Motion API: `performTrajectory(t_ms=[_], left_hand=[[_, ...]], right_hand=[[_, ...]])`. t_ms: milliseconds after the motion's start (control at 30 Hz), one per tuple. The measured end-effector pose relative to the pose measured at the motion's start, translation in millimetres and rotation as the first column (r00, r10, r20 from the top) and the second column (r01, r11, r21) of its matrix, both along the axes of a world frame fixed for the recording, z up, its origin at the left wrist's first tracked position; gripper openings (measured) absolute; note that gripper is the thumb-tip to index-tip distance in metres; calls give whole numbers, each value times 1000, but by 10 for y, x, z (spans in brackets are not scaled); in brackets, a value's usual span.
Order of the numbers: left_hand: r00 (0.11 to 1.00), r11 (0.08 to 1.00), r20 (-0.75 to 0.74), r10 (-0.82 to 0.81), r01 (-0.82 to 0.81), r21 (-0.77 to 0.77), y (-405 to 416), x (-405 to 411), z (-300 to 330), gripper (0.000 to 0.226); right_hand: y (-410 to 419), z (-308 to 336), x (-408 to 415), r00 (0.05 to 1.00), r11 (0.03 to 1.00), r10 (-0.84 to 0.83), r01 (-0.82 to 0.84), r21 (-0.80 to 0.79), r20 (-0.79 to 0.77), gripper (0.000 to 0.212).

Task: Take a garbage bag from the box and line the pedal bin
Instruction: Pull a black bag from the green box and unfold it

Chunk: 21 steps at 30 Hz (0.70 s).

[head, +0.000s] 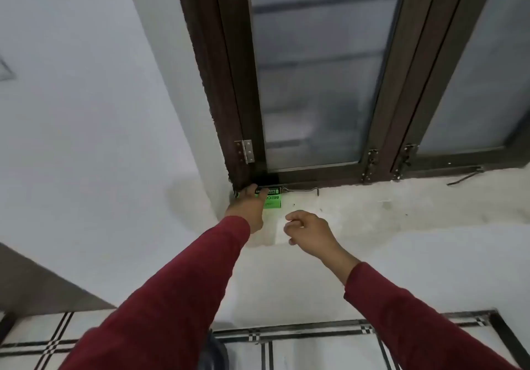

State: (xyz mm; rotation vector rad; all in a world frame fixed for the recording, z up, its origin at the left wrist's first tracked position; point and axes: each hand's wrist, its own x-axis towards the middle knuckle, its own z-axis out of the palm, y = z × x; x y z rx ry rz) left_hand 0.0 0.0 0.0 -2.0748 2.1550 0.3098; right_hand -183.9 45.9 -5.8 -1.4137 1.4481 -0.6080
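Observation:
A green garbage bag box [272, 199] lies on the white window sill [401, 209], tucked into the left corner under the dark window frame. My left hand [249, 206] rests on the box's left part, fingers laid over it. My right hand [308, 233] hovers just to the right and nearer me, fingers curled loosely, thumb and forefinger close together near a whitish sheet [279, 232] on the sill; whether it pinches the sheet is unclear. At the bottom edge a dark rounded thing [213, 352] peeks out between my sleeves, possibly the bin.
A dark brown window frame [229, 83] with frosted glass rises behind the sill. A metal hook latch [301, 190] lies on the sill right of the box. White walls stand to the left and below. Tiled floor with dark lines [315, 349] lies underneath.

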Motion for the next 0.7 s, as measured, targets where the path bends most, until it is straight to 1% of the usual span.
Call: performTrajectory(t_ms=[33,100,167,233,300,333,367,400,433,467,500,533,567,600,633,667,700], left_hand=[[998,1000,56,-4,4,3,-84,-7,-20,94],[992,999,119,50,-49,-4,-207,3,-89,91],[982,997,172,82,-79,-22,-289,-2,-160,80],[977,994,187,100,-91,-56,-380,6,-229,64],[985,991,114,126,-119,-60,-421,20,-272,56],[987,987,37,157,-156,-35,-415,15,-271,57],[975,978,-77,209,-209,9,-428,-3,-275,60],[929,957,-227,291,-281,79,-414,-28,-275,61],[833,920,-390,392,-352,174,-396,-64,-280,61],[688,868,-530,496,-410,280,-384,-111,-281,61],[536,814,-616,576,-442,377,-371,-162,-276,62],[401,771,-669,626,-445,455,-355,-216,-267,67],[301,753,-707,640,-430,498,-345,-275,-257,73],[248,756,-736,630,-414,507,-341,-323,-241,76],[235,774,-761,605,-397,493,-348,-363,-225,77],[232,793,-782,579,-384,473,-348,-398,-200,71],[221,806,-800,557,-375,458,-361,-435,-181,60]], right_hand=[[-87,-28,9,999,999,-16,15,34,33,32],[-241,-80,17,998,996,-41,37,82,51,29],[-352,-126,44,993,990,-74,62,125,92,26],[-465,-157,68,986,984,-115,97,153,118,24],[-520,-178,85,973,972,-169,138,191,156,23],[-530,-178,97,965,964,-197,159,213,172,22],[-564,-188,105,955,953,-233,186,238,186,19],[-570,-174,111,945,943,-257,200,266,201,15],[-573,-161,111,934,931,-279,207,300,222,12],[-571,-138,101,922,922,-292,200,333,255,11],[-563,-118,84,907,914,-299,183,362,295,12],[-546,-93,59,892,910,-301,163,382,337,16],[-531,-75,25,878,912,-296,143,383,375,20],[-517,-55,-11,872,921,-281,129,367,400,24],[-505,-36,-49,871,932,-267,125,340,412,27],[-491,-5,-84,872,941,-260,131,313,416,28],[-491,23,-120,869,944,-270,154,291,415,27]])
